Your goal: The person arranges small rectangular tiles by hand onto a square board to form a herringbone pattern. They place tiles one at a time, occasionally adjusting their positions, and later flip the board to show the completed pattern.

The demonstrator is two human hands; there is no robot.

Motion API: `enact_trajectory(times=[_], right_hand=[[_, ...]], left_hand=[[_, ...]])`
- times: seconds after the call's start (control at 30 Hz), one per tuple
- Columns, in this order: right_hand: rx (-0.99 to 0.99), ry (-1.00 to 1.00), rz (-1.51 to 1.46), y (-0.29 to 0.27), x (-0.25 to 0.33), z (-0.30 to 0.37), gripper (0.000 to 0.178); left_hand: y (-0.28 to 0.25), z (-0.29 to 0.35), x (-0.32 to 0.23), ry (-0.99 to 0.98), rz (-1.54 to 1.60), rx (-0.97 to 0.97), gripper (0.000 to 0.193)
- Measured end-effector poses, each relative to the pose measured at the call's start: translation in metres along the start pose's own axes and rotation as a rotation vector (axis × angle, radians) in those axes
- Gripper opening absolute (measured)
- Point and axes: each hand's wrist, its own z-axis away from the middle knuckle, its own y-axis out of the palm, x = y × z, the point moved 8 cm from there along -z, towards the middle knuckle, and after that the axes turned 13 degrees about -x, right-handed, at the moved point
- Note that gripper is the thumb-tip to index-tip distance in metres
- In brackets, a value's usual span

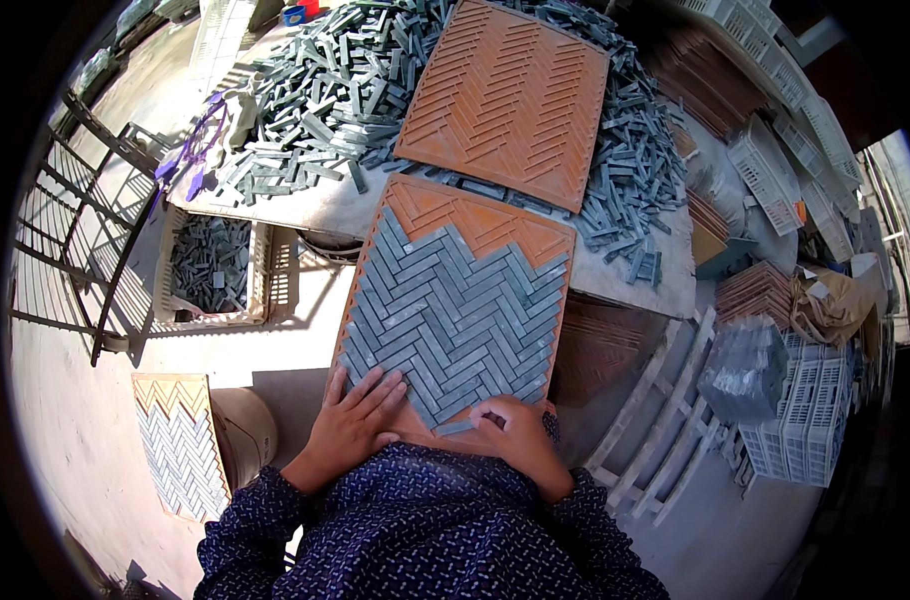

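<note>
The left hand (355,418) lies spread on grey tiles (460,310), gripping nothing — the right hand (520,430) curls at a loose strip (454,428), hold unclear.

Left hand (349,420) on tiles (455,320); right hand (520,435) at their edge

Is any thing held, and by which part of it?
The right hand is at the right end of a narrow grey tile; gripping or pressing cannot be told. The left hand rests on laid tiles, gripping nothing.
</note>
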Motion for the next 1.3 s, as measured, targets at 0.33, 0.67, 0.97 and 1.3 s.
enact_trajectory(times=[0.33, 0.67, 0.97, 1.3], right_hand=[[-0.179, -0.285, 0.274, 0.009, 0.015, 0.007, 0.016], [-0.397, -0.231, 0.055, -0.078, -0.002, -0.067, 0.009], [-0.466, -0.464, 0.153, -0.115, 0.006, -0.172, 0.017], [-0.224, -0.543, 0.284, -0.089, 0.006, -0.203, 0.023]], left_hand=[[-0.002, -0.002, -0.001, -0.002, 0.063, -0.014, 0.064], [0.006, -0.045, -0.054, 0.157, 0.228, 0.083, 0.068], [0.031, -0.104, -0.034, 0.094, -0.031, 0.001, 0.069], [0.025, -0.106, -0.035, 0.076, 0.022, 0.001, 0.069]])
